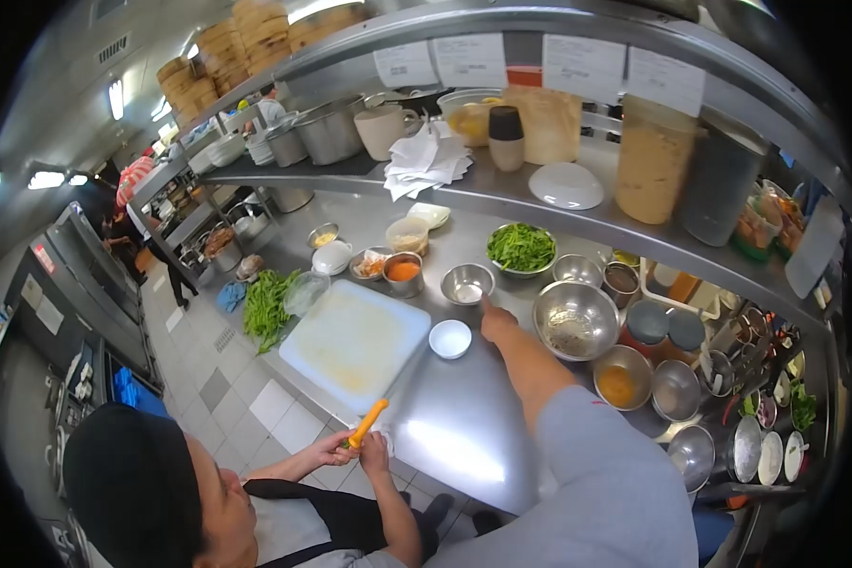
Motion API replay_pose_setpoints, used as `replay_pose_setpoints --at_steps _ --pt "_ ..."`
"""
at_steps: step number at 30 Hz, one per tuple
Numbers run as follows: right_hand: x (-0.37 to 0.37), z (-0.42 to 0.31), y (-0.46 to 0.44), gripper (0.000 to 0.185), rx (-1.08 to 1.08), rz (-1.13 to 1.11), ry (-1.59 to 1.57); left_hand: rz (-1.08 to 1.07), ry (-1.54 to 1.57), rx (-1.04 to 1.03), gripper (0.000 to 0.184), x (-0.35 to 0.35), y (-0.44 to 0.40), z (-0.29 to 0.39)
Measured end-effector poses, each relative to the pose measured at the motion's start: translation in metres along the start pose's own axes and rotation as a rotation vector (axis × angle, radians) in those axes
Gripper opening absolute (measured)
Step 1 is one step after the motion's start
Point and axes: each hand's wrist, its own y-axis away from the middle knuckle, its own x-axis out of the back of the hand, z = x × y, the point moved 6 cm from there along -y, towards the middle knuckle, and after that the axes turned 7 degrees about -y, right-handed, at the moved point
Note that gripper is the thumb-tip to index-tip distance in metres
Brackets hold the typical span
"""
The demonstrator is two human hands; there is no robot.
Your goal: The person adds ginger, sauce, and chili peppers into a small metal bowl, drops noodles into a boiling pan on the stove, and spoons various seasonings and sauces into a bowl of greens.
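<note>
My right hand (498, 322) reaches out over the steel counter, one finger stretched toward the near rim of a small metal bowl (468, 284). I cannot tell whether the fingertip touches it. Nothing shows in that hand; its other fingers look partly hidden. A small white bowl (451, 339) stands just left of the hand, and a larger steel mixing bowl (576, 320) is to its right. Beyond lies a bowl of chopped green leaves (522, 248). My left hand is out of view.
A co-worker (208, 502) at lower left holds an orange-handled tool (367, 424). A white cutting board (355, 343) lies on the counter beside leafy greens (269, 310). Several bowls and containers crowd the right. A shelf (530, 194) crosses above, holding pots, paper and tubs.
</note>
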Motion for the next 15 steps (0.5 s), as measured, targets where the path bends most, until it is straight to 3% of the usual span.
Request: replay_pose_setpoints --at_steps 7,13,15 --pt "-0.002 0.01 -0.009 0.073 -0.067 0.055 -0.014 -0.019 0.023 0.082 0.062 -0.016 0.009 -0.015" --pt "-0.015 -0.004 -0.025 0.054 0.066 0.038 0.132 -0.031 0.027 0.123 0.062 -0.027 0.025 -0.034" --pt "-0.018 -0.003 -0.026 0.047 -0.024 0.038 0.099 -0.024 0.027 0.134 0.063 -0.028 0.028 -0.041"
